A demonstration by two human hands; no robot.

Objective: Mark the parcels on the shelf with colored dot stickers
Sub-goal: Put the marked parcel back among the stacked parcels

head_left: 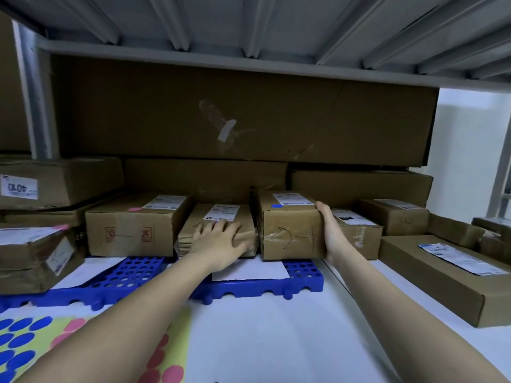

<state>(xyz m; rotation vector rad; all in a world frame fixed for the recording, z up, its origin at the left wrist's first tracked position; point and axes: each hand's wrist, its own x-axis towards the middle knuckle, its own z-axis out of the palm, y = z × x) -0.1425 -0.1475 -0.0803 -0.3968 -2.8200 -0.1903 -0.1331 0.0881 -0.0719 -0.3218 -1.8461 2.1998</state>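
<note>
So far, three dots are visible on parcels. The tall box (290,225) at centre carries a blue dot (276,206) on its top near the front left corner. The wide box (135,225) to its left carries a pink dot (135,209) on its top front edge. A taped parcel (36,244) at far left shows a pink dot (62,226) at its top right corner.

Between the two marked boxes sits a low box (218,228), wrapped in tape. The left hand (218,240) lies over its front top edge, fingers curled down on it; whether a dot sits under the fingers cannot be told. The right hand (330,233) grips the right side of the tall box, thumb on top, fingers hidden behind the side.

Unmarked, as far as seen: the small box (356,233) just right of the tall box, the box (395,217) behind it, and the flat box (448,275) at right. Each shows only a white label. Larger cartons are stacked behind; no dots seen on them.

The sticker sheet (33,344) lies on the shelf (276,341) at lower left, partly under the left forearm, with many blue and pink dots unused. A blue grid mat (262,283) lies under the front boxes.

Judgement: roughly halfway; the right-hand parcels are left.
</note>
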